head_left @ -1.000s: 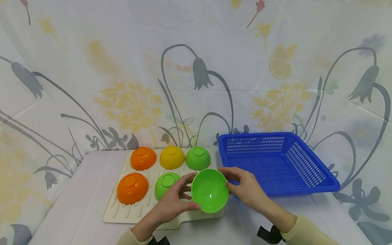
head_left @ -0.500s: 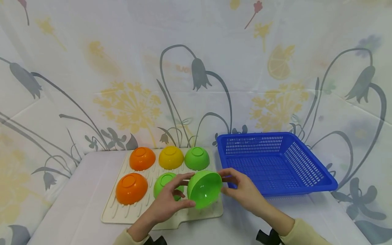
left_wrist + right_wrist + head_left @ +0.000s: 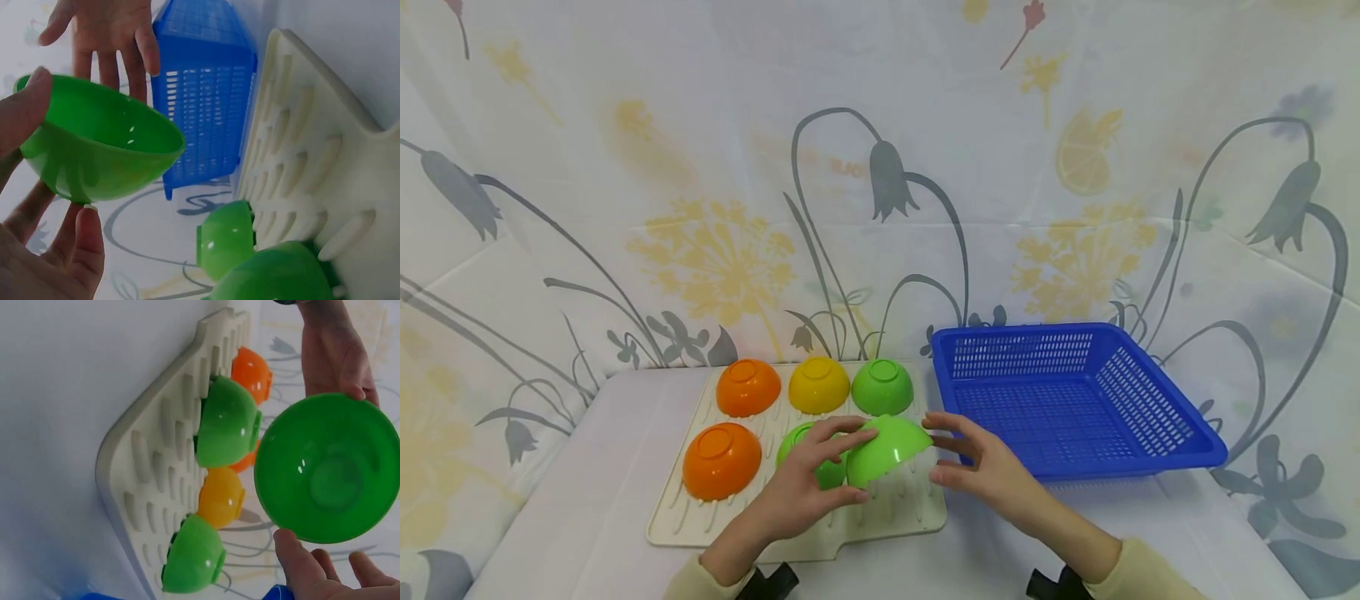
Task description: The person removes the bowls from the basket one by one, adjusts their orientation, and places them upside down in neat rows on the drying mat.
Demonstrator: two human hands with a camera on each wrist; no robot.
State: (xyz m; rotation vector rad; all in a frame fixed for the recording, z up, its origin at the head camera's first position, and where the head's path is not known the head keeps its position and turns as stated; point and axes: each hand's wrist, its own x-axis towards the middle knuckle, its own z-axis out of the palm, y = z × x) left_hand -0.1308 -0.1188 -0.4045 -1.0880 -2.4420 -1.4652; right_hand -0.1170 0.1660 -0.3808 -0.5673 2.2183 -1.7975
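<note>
My left hand (image 3: 793, 487) pinches a green bowl (image 3: 887, 450), thumb on its rim and fingers against the outside, as the left wrist view shows. Held over the front right of the cream drying rack (image 3: 898, 504), the bowl leans with its mouth down and to the right. My right hand (image 3: 988, 467) is just right of the bowl with its fingers spread, the fingertips close to the rim. A second green bowl (image 3: 228, 422) sits upside down on the rack, partly hidden behind my left hand in the head view.
On the rack, two orange bowls (image 3: 721, 462), a yellow bowl (image 3: 818, 386) and another green bowl (image 3: 882, 387) stand upside down. To the right is a blue slotted basket (image 3: 1120, 465). A flower-patterned cloth (image 3: 880, 250) hangs behind the white-covered table (image 3: 587, 467).
The green bowl has turned from facing me to mouth-down and shifted left over the rack. My right fingers, earlier at its rim, have come away from it.
</note>
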